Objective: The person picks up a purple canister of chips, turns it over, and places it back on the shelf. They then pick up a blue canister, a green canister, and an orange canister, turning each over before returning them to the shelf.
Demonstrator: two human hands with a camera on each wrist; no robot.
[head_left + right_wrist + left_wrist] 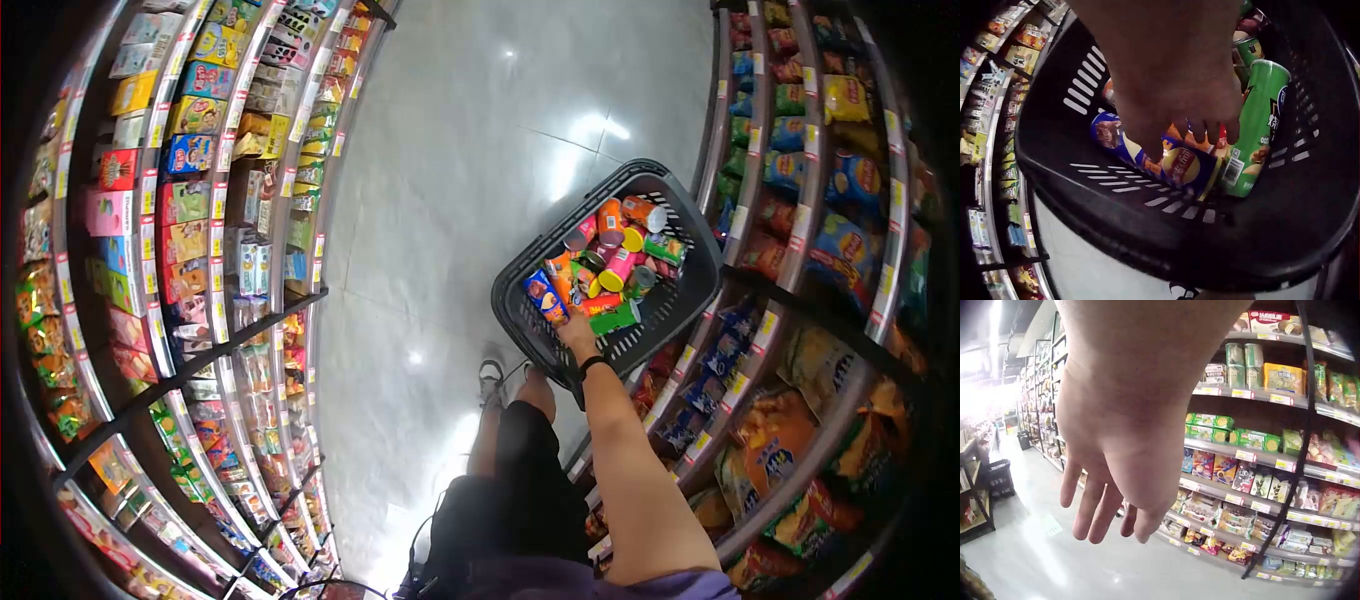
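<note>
My right hand [577,330] reaches down into a black plastic basket [600,190] that holds several snack cans. In the right wrist view the right hand [1172,94] hovers with its fingers curled downward over a blue can [1141,156] lying on its side. A green can [1257,125] lies just to the right of it. The hand hides whether the fingers grip anything. Both the blue can [545,297] and the green can [615,318] lie at the basket's near end. My left hand [1104,512] hangs with relaxed fingers and holds nothing.
I stand in a shop aisle with a glossy grey floor [480,150]. Snack shelves [200,200] line the left side, and shelves of crisp bags [820,250] stand close behind the basket on the right. My shoe [490,380] is below me.
</note>
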